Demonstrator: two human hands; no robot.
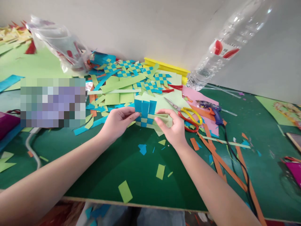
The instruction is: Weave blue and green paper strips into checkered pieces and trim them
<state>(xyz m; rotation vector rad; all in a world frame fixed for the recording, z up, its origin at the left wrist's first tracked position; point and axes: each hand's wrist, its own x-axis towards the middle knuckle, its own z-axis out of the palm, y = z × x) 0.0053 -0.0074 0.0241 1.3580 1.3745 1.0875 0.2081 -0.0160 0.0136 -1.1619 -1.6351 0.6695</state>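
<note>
Between my hands is a small woven paper piece (145, 110) of blue and light-green strips, its blue ends pointing up and loose green ends sticking out to the right. My left hand (121, 121) pinches its left edge between thumb and fingers. On the other side, my right hand (171, 125) has thumb and fingers curved close to the green strip ends; the fingertips are apart, and whether they touch the paper is hard to make out. Scissors (185, 114) with yellow and red handles lie just beyond my right hand. Behind the piece sits a pile of finished-looking blue-green weaves (131, 69).
A blue glue gun (215, 114) with a black cord lies at the right. A tilted plastic bottle (223, 47) leans by the wall; a bagged cup (63, 44) stands at the left. Orange strips (221, 164) and paper scraps (160, 171) litter the green table (94, 175).
</note>
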